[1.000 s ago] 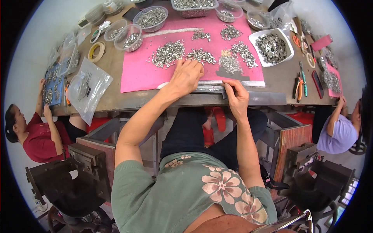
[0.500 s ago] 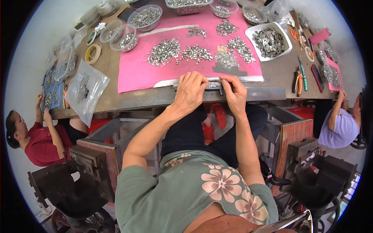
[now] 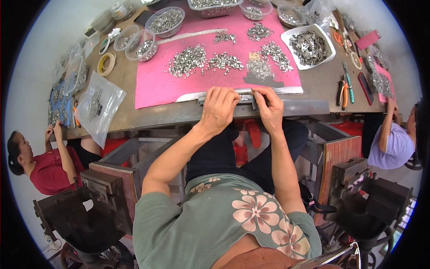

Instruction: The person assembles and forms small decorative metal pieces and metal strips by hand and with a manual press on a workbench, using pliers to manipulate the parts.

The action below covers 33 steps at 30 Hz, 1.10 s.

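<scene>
At the bench's front edge, both my hands work over a narrow grey metal fixture. My left hand is closed over its left end, thumb and fingers pressed together. My right hand pinches at its right end, with the forefinger and thumb close together. Whatever is between the fingertips is hidden or too small to name. Just beyond lies a pink mat with a white front edge. On it are a dark flat strip, a heap of thin silvery pins and piles of small shiny metal pieces.
A white tray of metal parts stands right of the mat, near pliers and a phone. Left are plastic tubs, a tape roll and a clear bag. Co-workers sit on both sides.
My hands stay at the fixture with hardly any movement. The picture has shifted very slightly. At the left, the co-worker's hands have come closer together near the mat's front edge.
</scene>
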### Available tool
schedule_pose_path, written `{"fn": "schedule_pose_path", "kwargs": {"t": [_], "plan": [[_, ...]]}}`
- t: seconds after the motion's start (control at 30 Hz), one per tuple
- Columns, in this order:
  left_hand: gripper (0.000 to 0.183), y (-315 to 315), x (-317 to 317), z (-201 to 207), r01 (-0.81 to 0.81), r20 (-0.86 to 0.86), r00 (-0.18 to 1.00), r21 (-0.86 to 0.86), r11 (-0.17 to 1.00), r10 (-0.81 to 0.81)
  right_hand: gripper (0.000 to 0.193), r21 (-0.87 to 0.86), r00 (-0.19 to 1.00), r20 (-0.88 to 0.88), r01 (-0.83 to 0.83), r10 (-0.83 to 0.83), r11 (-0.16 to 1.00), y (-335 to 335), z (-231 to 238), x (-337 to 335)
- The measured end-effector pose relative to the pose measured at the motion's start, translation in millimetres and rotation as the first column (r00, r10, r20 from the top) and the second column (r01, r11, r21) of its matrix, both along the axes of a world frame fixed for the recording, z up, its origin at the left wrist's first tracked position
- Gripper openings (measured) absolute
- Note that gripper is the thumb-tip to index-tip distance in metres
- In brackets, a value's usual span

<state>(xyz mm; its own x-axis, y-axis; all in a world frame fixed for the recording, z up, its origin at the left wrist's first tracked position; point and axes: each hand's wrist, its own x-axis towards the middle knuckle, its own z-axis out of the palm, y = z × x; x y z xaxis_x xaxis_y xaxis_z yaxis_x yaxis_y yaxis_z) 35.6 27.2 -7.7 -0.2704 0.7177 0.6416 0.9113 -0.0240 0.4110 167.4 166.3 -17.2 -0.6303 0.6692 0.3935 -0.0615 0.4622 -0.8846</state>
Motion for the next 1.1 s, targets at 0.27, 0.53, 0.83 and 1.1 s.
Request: {"fn": "schedule_pose_path", "kwargs": {"t": [0.27, 0.53, 0.83, 1.1], "plan": [[0.014, -0.7, 12.8, 3.4, -0.118, 0.124, 0.986, 0.022, 0.993, 0.114, 0.009, -0.003, 1.000, 0.003, -0.001, 0.001, 1.000, -0.6, 0.5, 3.3], [0.014, -0.4, 9.4, 6.0, -0.126, 0.069, 0.990, 0.021, 0.992, 0.124, 0.010, 0.130, 0.997, 0.057, -0.060, 0.053, 0.990, 5.8, 13.2, -5.6], [0.011, -54.1, -75.3, 6.7, -0.399, 0.103, 0.914, 0.074, 0.914, 0.391, 0.011, 0.398, 0.916, 0.227, -0.397, 0.330, 0.827, 1.3, 59.4, -120.3], [0.014, -65.4, -134.7, -20.0, -0.613, 0.036, 0.790, 0.059, 0.788, 0.612, 0.011, 0.614, 0.922, 0.261, -0.387, 0.286, 0.688, -35.5, 20.5, -243.6]]}}
